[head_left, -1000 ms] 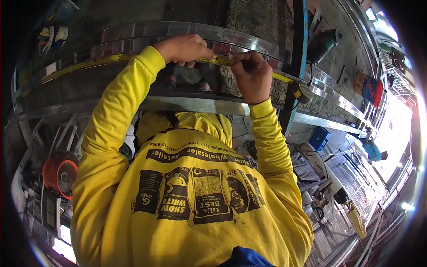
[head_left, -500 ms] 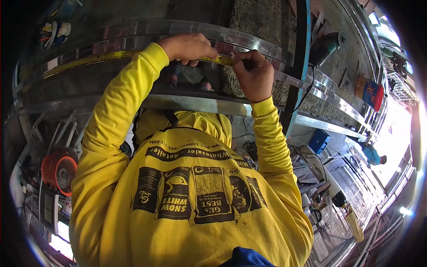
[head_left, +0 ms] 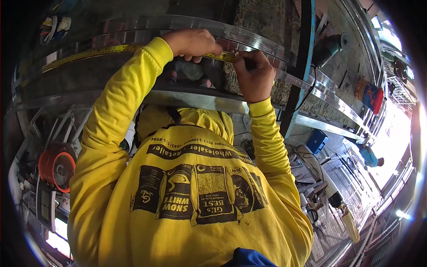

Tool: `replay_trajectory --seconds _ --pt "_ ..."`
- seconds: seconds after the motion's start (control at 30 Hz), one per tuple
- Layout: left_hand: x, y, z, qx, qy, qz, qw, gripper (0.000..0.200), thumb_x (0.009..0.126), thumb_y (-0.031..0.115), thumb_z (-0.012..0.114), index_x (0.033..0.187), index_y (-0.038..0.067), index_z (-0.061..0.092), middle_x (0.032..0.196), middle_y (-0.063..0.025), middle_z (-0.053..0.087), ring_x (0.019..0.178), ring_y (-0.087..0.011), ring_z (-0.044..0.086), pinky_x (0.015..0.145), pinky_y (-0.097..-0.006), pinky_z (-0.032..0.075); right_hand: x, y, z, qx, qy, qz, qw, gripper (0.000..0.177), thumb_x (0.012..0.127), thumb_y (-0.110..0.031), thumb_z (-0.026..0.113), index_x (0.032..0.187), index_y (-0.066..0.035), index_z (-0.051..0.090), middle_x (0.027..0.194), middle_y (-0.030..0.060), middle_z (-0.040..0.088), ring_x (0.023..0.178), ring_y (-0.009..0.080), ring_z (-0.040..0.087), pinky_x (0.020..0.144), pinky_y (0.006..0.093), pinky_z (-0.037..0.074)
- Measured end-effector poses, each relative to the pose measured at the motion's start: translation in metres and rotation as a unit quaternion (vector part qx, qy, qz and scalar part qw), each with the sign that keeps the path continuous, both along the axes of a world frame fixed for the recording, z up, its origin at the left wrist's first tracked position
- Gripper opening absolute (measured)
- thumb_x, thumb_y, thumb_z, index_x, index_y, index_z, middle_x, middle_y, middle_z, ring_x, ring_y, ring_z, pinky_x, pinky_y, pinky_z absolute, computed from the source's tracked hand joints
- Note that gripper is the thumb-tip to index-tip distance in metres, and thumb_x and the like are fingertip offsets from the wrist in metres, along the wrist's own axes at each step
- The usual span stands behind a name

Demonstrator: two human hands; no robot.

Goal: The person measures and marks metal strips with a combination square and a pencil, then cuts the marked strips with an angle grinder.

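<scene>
A yellow tape measure blade [head_left: 100, 51] stretches along shiny metal bars [head_left: 178, 22] at the top of the view. My left hand [head_left: 193, 43] is over the blade with its fingers curled, the fingertips pressing on it. Just to the right, my right hand [head_left: 255, 75] is closed in a pinch at the blade's right end, close to the bar. A small pale speck shows by its fingertips, but what the fingers hold is hidden. Nearer my body, another metal bar [head_left: 200, 100] runs crosswise.
A dark post with a blue edge [head_left: 302, 58] crosses the bars. Beyond it lie an angle grinder [head_left: 331, 51] with a cord and a colourful container [head_left: 368, 94]. A blue case [head_left: 317, 141], an orange round machine [head_left: 57, 168] and a person in blue [head_left: 370, 155] are farther off.
The view has shifted slightly, with the bars a little higher. Both hands keep nearly the same place on the tape; the right fingers have shifted only slightly.
</scene>
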State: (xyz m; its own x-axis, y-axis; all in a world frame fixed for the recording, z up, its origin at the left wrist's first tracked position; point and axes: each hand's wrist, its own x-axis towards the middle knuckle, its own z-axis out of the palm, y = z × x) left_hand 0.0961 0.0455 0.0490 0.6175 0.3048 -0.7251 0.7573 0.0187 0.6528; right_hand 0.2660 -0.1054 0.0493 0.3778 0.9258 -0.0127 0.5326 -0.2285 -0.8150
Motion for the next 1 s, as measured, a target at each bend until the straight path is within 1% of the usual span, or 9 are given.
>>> replay_trajectory --seconds 0.17,0.37,0.47,0.57,0.67,0.87,0.97,1.0 --pt "0.000 0.000 0.001 -0.002 -0.001 -0.003 1.000 0.046 0.088 0.048 0.062 0.100 0.005 0.074 0.064 -0.0072 0.062 0.050 -0.0153 0.052 0.051 -0.0324 0.042 -0.001 0.001 0.001 -0.011 0.008 -0.004 1.000 0.014 0.084 -0.012 0.074 0.090 -0.001 0.071 0.084 0.0143 0.073 0.074 0.0244 0.073 0.069 0.0342 0.057" --pt "0.000 0.000 0.001 0.002 -0.003 -0.007 1.000 0.047 0.088 0.049 0.061 0.101 0.005 0.074 0.065 -0.0076 0.062 0.052 -0.0159 0.054 0.053 -0.0333 0.043 -0.001 0.002 0.001 0.009 -0.028 0.011 0.999 0.013 0.083 -0.012 0.074 0.090 -0.001 0.072 0.085 0.0145 0.073 0.074 0.0262 0.073 0.069 0.0357 0.057" --pt "0.000 0.000 0.003 0.001 -0.005 -0.010 1.000 0.048 0.089 0.049 0.060 0.102 0.006 0.074 0.066 -0.0078 0.063 0.053 -0.0166 0.054 0.054 -0.0339 0.045 -0.003 0.003 0.005 0.016 -0.081 0.023 0.996 0.013 0.082 -0.011 0.074 0.091 -0.002 0.071 0.086 0.0142 0.072 0.075 0.0278 0.073 0.069 0.0367 0.057" --pt "0.001 0.000 0.002 0.006 -0.001 -0.019 1.000 0.048 0.089 0.050 0.060 0.104 0.007 0.074 0.067 -0.0081 0.063 0.053 -0.0170 0.054 0.055 -0.0339 0.045 -0.005 0.004 0.003 0.026 -0.110 0.033 0.993 0.013 0.080 -0.010 0.075 0.090 -0.003 0.070 0.086 0.0137 0.071 0.075 0.0304 0.072 0.069 0.0390 0.057" --pt "0.002 0.000 0.003 0.011 0.005 -0.022 1.000 0.047 0.089 0.049 0.059 0.105 0.007 0.074 0.067 -0.0081 0.062 0.053 -0.0169 0.055 0.055 -0.0338 0.046 -0.009 0.005 0.002 0.056 -0.170 0.037 0.983 0.013 0.080 -0.010 0.076 0.090 -0.005 0.070 0.085 0.0126 0.070 0.073 0.0318 0.070 0.066 0.0409 0.057" --pt "0.002 0.000 0.009 0.014 0.008 -0.025 1.000 0.046 0.091 0.048 0.059 0.102 0.007 0.074 0.067 -0.0082 0.063 0.052 -0.0169 0.055 0.054 -0.0340 0.046 -0.018 0.004 0.000 0.061 -0.214 0.019 0.975 0.012 0.080 -0.009 0.076 0.090 -0.008 0.069 0.083 0.0116 0.067 0.069 0.0321 0.068 0.060 0.0402 0.055" --pt "0.002 0.000 0.003 0.015 -0.007 -0.019 1.000 0.046 0.090 0.048 0.060 0.100 0.005 0.074 0.065 -0.0080 0.063 0.051 -0.0166 0.055 0.053 -0.0338 0.046 -0.022 0.000 -0.009 0.124 -0.192 -0.031 0.973 0.012 0.081 -0.005 0.075 0.091 -0.006 0.069 0.083 0.0117 0.067 0.068 0.0289 0.068 0.062 0.0370 0.055" --pt "0.003 0.001 0.002 0.019 -0.014 -0.023 0.999 0.046 0.090 0.048 0.060 0.099 0.005 0.074 0.065 -0.0079 0.063 0.051 -0.0165 0.055 0.053 -0.0337 0.045 -0.019 -0.005 -0.018 0.151 -0.131 -0.050 0.979 0.012 0.081 -0.003 0.075 0.092 -0.004 0.069 0.083 0.0114 0.067 0.069 0.0268 0.068 0.063 0.0358 0.055"
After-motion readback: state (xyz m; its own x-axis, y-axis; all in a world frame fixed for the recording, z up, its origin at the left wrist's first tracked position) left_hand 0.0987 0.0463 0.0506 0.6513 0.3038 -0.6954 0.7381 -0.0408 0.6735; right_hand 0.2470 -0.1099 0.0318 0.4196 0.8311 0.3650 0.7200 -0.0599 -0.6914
